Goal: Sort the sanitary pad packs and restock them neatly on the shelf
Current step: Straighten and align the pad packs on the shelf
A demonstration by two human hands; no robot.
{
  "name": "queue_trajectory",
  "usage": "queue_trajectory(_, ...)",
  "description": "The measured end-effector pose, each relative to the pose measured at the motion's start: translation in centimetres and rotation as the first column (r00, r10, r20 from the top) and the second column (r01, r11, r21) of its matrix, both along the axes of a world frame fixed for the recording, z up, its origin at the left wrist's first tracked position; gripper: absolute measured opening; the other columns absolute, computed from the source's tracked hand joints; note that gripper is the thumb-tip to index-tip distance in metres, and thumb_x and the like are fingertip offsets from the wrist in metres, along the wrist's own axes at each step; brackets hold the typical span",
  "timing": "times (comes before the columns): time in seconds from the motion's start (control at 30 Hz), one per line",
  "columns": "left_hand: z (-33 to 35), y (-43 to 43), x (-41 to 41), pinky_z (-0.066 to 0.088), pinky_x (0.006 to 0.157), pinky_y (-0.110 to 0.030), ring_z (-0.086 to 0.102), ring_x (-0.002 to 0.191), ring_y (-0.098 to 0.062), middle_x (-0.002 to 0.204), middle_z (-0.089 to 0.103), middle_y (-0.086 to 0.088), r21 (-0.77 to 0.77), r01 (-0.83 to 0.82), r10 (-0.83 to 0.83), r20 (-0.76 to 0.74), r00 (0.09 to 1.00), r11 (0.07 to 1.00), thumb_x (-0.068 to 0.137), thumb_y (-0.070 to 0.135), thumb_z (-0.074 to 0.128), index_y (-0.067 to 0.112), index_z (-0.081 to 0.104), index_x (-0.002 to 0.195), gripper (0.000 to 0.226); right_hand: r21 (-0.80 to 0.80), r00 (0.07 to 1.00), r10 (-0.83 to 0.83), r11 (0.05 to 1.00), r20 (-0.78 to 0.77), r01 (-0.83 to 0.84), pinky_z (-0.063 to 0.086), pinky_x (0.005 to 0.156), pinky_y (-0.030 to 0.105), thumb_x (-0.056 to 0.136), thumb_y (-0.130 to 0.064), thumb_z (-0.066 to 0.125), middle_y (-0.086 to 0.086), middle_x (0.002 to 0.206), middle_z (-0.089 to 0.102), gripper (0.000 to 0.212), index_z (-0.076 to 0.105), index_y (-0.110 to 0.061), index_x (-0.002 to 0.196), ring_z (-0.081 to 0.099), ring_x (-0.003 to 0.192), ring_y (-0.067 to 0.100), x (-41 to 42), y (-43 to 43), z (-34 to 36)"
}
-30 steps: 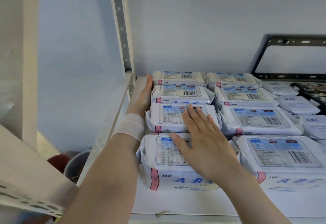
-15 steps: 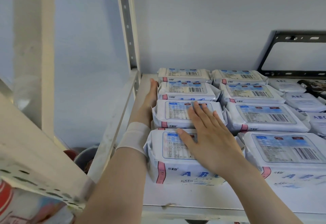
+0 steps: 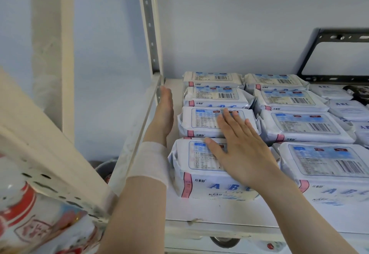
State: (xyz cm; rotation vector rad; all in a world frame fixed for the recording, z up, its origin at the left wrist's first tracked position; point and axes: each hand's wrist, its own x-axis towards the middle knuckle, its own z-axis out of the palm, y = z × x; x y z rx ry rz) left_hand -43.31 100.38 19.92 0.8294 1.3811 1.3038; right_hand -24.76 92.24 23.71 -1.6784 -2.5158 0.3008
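Pale wall behind, white shelf point(image 3: 219, 211) underfoot of the stock.

Lying flat, palm down, on top of the front pack point(image 3: 197, 175): right hand point(image 3: 239, 153), fingers straight and slightly spread, gripping nothing. Fingertips reaching onto the next pack point(image 3: 203, 121) directly behind the front pack.

Standing edge-on, left of the front pack and further back: left hand point(image 3: 163, 111), fingers straight, holding nothing, tips just short of the upright point(image 3: 149, 33). Narrow strip of bare shelf showing between palm and packs. White wrap point(image 3: 149, 159) on the wrist, level with the front pack's left end.

Change over the last second: left hand previously pressed against the left side of the column behind the front pack, now drawn off toward the shelf edge. Right hand placed as before.

Reading: side-squaring of that column probably complete, with only the top press holding alignment.

Behind the front pack: three more packs in one straight line, barcodes up. Right of the front pack: second column point(image 3: 303, 125) of four matching packs, just beside. Further right: smaller packs point(image 3: 347, 109) marked ABC, set less evenly. Beyond those: black bracket point(image 3: 339, 37) against the wall.

Likely remaining: lift off, then tidy the smaller packs.
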Motion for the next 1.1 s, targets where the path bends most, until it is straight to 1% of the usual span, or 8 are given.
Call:
queue_trajectory(0.13, 0.2, -4.4, 0.7, 0.022, 0.111, -0.033, 0.022, 0.141, -0.020, 0.154, 0.022, -0.003, 0.064, -0.073, 0.082, -0.155, 0.984, 0.995, 0.094, 0.059, 0.015, 0.020, 0.024, 0.147, 0.066, -0.012, 1.000, 0.001, 1.000, 0.005, -0.001, -0.016, 0.113, 0.024, 0.090, -0.060, 0.013, -0.008, 0.154, -0.022, 0.074, -0.012, -0.022, 0.148, -0.021, 0.139, 0.004, 0.0, 0.0, 0.1)
queue_trajectory(0.23, 0.7, -6.2, 2.5, 0.050, 0.088, -0.027, 0.062, 0.106, -0.014, 0.127, 0.059, -0.007, -0.013, 0.021, -0.020, 0.119, 0.993, 1.000, 0.092, 0.064, 0.013, 0.021, 0.069, 0.110, 0.073, -0.022, 1.000, 0.004, 1.000, 0.009, -0.004, -0.016, 0.113, 0.025, 0.091, -0.059, 0.013, -0.007, 0.154, -0.023, 0.073, -0.013, -0.022, 0.147, -0.022, 0.139, 0.005, 0.0, -0.1, 0.1)
queue_trajectory(0.3, 0.2, -6.3, 3.2, 0.050, 0.062, -0.017, 0.063, 0.079, -0.008, 0.109, 0.063, 0.004, 0.064, 0.063, -0.074, 0.198, 0.977, 0.996, 0.096, 0.054, 0.009, 0.020, 0.067, 0.105, 0.067, -0.028, 1.000, 0.000, 1.000, 0.012, 0.001, -0.014, 0.115, 0.027, 0.092, -0.059, 0.014, -0.007, 0.154, -0.023, 0.073, -0.014, -0.021, 0.147, -0.022, 0.140, 0.006, 0.0, -0.1, 0.2)
queue_trajectory(0.4, -0.4, -6.2, 3.3, 0.048, 0.075, -0.017, 0.060, 0.096, -0.010, 0.128, 0.054, 0.004, 0.066, 0.117, -0.130, 0.259, 0.957, 0.991, 0.092, 0.059, 0.015, 0.028, 0.048, 0.128, 0.058, -0.039, 1.000, -0.003, 0.999, 0.021, 0.004, -0.014, 0.115, 0.028, 0.092, -0.059, 0.014, -0.005, 0.154, -0.023, 0.073, -0.014, -0.020, 0.147, -0.023, 0.140, 0.008, 0.0, -0.1, 0.2)
queue_trajectory(0.53, -1.2, -6.3, 3.3, 0.039, 0.104, -0.038, 0.053, 0.121, -0.023, 0.134, 0.054, -0.007, 0.104, 0.198, -0.222, 0.345, 0.912, 0.975, 0.072, 0.074, 0.033, 0.023, 0.045, 0.136, 0.083, -0.054, 1.000, -0.005, 0.999, 0.017, 0.006, -0.015, 0.115, 0.030, 0.093, -0.057, 0.014, -0.005, 0.154, -0.022, 0.072, -0.013, -0.019, 0.147, -0.024, 0.140, 0.009, 0.3, -0.1, 0.4)
queue_trajectory(0.83, -1.3, -6.3, 3.7, 0.035, 0.107, -0.043, 0.055, 0.119, -0.024, 0.129, 0.058, -0.009, 0.105, 0.189, -0.214, 0.351, 0.912, 0.976, 0.073, 0.077, 0.031, 0.020, 0.047, 0.134, 0.084, -0.049, 1.000, -0.008, 0.999, 0.015, 0.009, -0.015, 0.115, 0.030, 0.093, -0.057, 0.015, -0.003, 0.155, -0.020, 0.072, -0.011, -0.019, 0.148, -0.022, 0.140, 0.009, 0.5, -0.2, 0.3)
queue_trajectory(0.97, -1.5, -5.8, 3.7, 0.050, 0.090, -0.032, 0.063, 0.104, -0.016, 0.118, 0.065, -0.005, 0.110, 0.202, -0.229, 0.378, 0.897, 0.973, 0.085, 0.069, 0.014, 0.022, 0.056, 0.120, 0.072, -0.060, 1.000, 0.002, 0.998, 0.001, -0.002, -0.014, 0.115, 0.031, 0.094, -0.057, 0.017, -0.004, 0.155, -0.019, 0.072, -0.009, -0.019, 0.148, -0.021, 0.141, 0.009, 0.6, 0.0, 0.3)
queue_trajectory(1.1, -1.4, -5.9, 4.0, 0.037, 0.106, -0.039, 0.056, 0.117, -0.019, 0.127, 0.059, -0.006, 0.099, 0.168, -0.194, 0.410, 0.891, 0.981, 0.076, 0.073, 0.037, 0.023, 0.052, 0.128, 0.073, -0.046, 1.000, 0.000, 0.999, 0.003, 0.000, -0.013, 0.116, 0.031, 0.093, -0.058, 0.016, -0.003, 0.155, -0.019, 0.072, -0.010, -0.018, 0.148, -0.021, 0.141, 0.010, 0.7, 0.0, 0.2)
